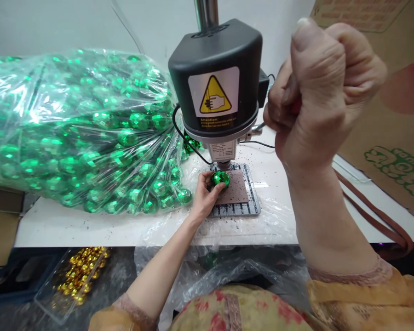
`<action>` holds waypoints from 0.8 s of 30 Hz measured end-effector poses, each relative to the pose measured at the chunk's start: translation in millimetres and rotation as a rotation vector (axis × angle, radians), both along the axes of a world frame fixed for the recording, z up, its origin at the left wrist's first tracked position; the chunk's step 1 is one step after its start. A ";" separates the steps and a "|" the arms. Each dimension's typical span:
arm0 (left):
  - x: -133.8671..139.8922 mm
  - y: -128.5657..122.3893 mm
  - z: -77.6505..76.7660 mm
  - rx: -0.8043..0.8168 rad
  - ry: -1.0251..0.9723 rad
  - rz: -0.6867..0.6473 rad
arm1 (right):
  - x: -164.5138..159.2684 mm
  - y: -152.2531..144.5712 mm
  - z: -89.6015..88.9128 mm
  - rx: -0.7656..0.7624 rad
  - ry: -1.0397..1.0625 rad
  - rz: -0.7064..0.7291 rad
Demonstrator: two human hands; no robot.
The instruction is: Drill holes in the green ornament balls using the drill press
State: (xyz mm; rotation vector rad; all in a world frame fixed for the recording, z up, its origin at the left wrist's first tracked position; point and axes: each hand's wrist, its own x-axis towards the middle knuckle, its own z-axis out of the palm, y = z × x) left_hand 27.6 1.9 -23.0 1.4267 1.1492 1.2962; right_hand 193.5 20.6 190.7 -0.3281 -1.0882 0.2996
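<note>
A shiny green faceted ball (221, 179) is pinched in the thumb and fingers of my left hand (207, 193). It sits directly below the chuck (224, 164) of a small black drill press (215, 82), over a brown board (236, 188) on the slotted grey base (253, 202). Whether the bit touches the ball cannot be seen. Raised close to the camera, my right hand (320, 87) is closed in a fist at the right of the machine. A metal lever (257, 130) runs from the press into that fist, which hides its end.
A large clear bag (89, 133) of green faceted balls fills the table's left side. Cardboard (393, 124) stands at the right beside a brown strap (376, 211). Below the table edge is a clear bin (55, 308) of gold balls. Dark shavings and plastic film lie around the base.
</note>
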 end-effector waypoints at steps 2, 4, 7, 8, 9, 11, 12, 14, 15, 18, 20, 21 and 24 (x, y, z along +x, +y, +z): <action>0.7 0.7 -0.9 0.020 0.048 -0.019 | -0.6 0.4 -0.1 0.002 -0.015 -0.024; 0.5 1.0 -0.7 0.039 0.123 -0.028 | -1.1 -0.7 -0.1 -0.012 -0.030 -0.044; -0.4 -1.2 1.2 0.081 0.241 -0.038 | -1.6 -2.7 0.2 -0.015 -0.034 -0.035; -0.4 -2.5 2.0 0.102 0.266 -0.045 | -1.5 -2.8 0.4 -0.016 -0.026 -0.021; -0.3 -3.9 2.7 0.123 0.281 -0.055 | -1.3 -2.6 0.6 -0.013 -0.013 -0.005; 0.4 -6.4 3.9 0.147 0.283 -0.070 | -0.5 -1.7 1.1 0.001 0.014 0.025; 0.8 -7.1 4.2 0.147 0.276 -0.073 | -0.1 -1.3 1.3 0.010 0.021 0.038; 1.5 -7.6 4.6 0.139 0.270 -0.074 | 0.2 -1.4 1.0 0.019 0.019 0.043; 1.8 -7.5 4.6 0.137 0.276 -0.071 | -0.1 -2.2 0.5 0.016 0.010 0.037; 1.9 -6.5 4.0 0.142 0.297 -0.063 | -3.5 -6.6 -3.9 0.014 0.009 -0.006; 1.9 -5.8 3.2 0.146 0.303 -0.059 | -6.4 -9.3 -9.5 0.035 0.034 -0.057; 1.8 -5.6 2.7 0.148 0.304 -0.059 | -7.5 -10.4 -13.0 0.048 0.049 -0.093; 1.6 -5.3 0.9 0.159 0.304 -0.060 | -7.6 -13.9 -24.6 0.106 0.066 -0.146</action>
